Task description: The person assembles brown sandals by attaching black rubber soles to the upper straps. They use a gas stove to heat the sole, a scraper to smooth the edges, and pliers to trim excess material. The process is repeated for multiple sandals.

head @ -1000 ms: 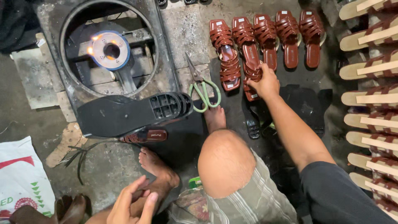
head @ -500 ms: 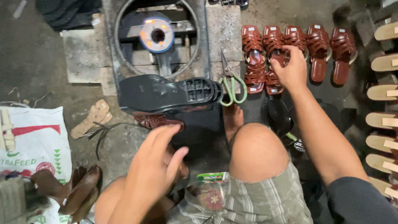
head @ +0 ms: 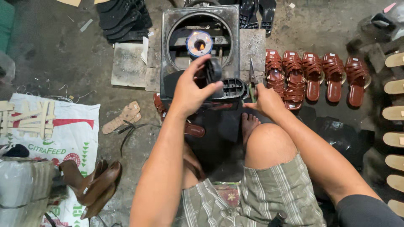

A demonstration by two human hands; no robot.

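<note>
Fingers of the left hand (head: 191, 90) curl closed around a black shoe sole (head: 219, 82); right hand (head: 265, 101), loosely open, rests near green-handled scissors (head: 251, 80).

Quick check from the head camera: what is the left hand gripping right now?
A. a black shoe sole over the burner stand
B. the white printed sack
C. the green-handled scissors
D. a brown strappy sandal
A: the left hand closes around the black shoe sole above the burner stand, while the scissors lie by the right hand.
</note>
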